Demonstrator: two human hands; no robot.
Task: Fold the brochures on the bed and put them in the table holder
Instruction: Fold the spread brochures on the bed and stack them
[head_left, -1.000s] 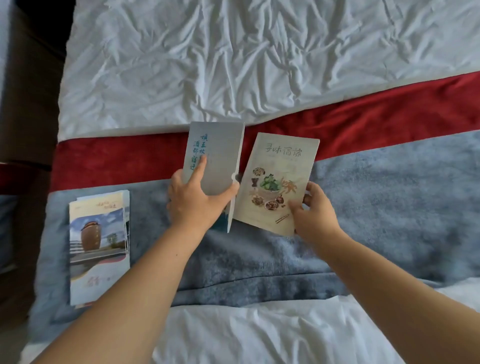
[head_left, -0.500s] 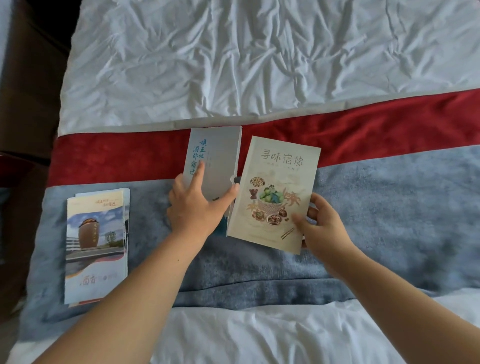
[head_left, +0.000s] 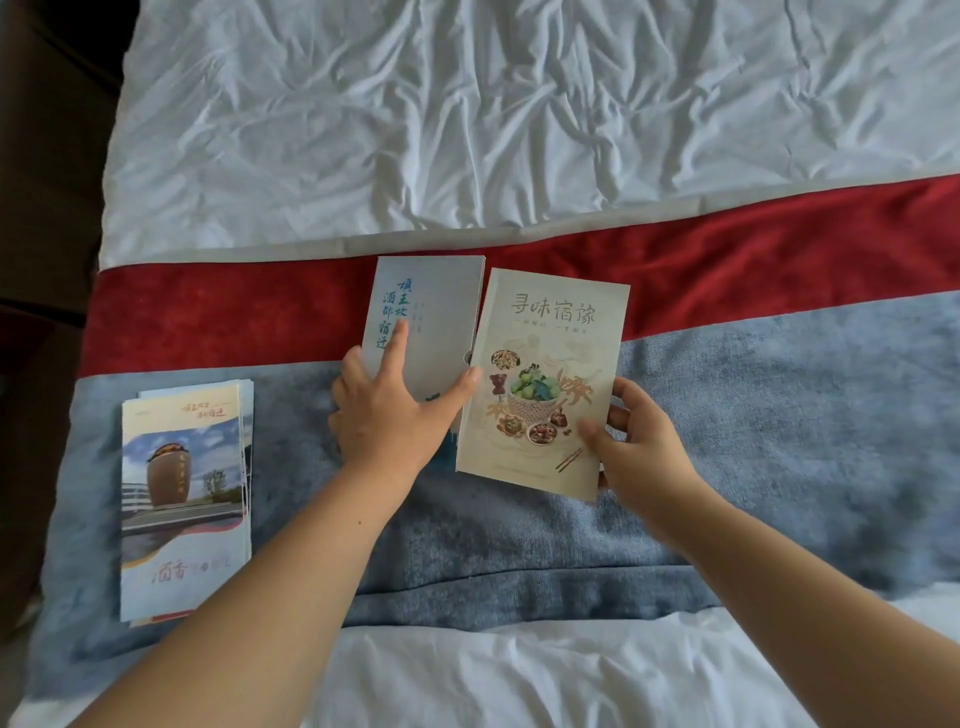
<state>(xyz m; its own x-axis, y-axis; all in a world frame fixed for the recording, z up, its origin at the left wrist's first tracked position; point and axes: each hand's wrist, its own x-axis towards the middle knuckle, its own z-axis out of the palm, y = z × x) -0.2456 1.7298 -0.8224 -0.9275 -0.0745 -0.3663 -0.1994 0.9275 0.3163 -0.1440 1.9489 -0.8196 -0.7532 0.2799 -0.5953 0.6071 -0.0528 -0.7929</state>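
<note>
The brochure (head_left: 545, 379) lies half-folded on the bed (head_left: 519, 130), across its red and grey-blue runner. It looks light, thin and smooth, easy to crease or slide on the soft cover. The left hand (head_left: 387, 415) presses the pale panel flat, fingers spread; the right hand (head_left: 641, 447) pinches the food panel's lower right edge, a sensible hold. A folded stack (head_left: 184, 499) waits at left.

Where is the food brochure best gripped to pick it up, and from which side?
Probably at its lower right corner, coming from the right. The food brochure lies tilted on the blanket, with its left edge butting the blue brochure under the left hand. Its right edge is free, and the right hand already pinches there, thumb on top.
</note>
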